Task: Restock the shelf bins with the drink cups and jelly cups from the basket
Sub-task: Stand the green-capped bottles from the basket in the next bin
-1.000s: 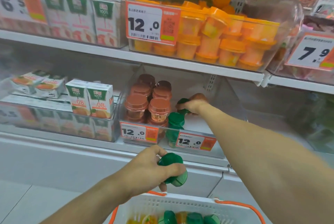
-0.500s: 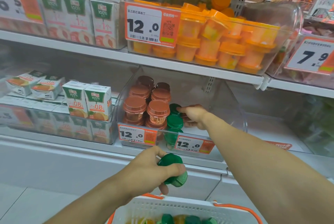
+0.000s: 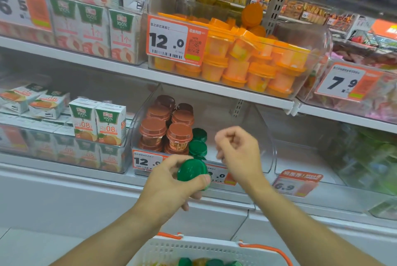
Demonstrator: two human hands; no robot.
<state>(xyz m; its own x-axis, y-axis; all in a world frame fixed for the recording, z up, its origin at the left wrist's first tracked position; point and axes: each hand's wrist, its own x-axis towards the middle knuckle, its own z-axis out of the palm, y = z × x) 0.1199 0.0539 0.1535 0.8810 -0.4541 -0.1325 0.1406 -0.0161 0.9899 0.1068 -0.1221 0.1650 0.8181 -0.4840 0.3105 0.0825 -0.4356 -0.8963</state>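
At the far left we see juice cartons (image 3: 98, 123) standing on the lower shelf, well apart from our hands. Next comes the clear bin (image 3: 266, 137) on that same shelf, with brown-lidded cups (image 3: 179, 134) stacked in its left part and a short row of green-lidded cups (image 3: 198, 148) just beside them toward the middle. Our left hand (image 3: 171, 184) reaches up from the lower left, forearm angled toward the bin's front, and it grips a green cup (image 3: 191, 169) with the thumb curled over the near side and the fingers wrapped round underneath; the cup is tilted so its lid faces us, and it hangs in front of the bin's price tags (image 3: 148, 161), outside the bin. To the right of it, our right hand (image 3: 238, 149) is raised in front of the bin's open right part, wrist bent, forearm running down to the lower right corner. Its fingers are loosely curled inward with the thumb near the fingertips (they hold nothing that we can make out, and motion blur softens them). Above, the upper shelf carries a bin of orange jelly cups (image 3: 247, 68). At the bottom edge, the white basket (image 3: 193, 248) with orange handles sits below both arms, with a few green and yellow cups just visible inside.
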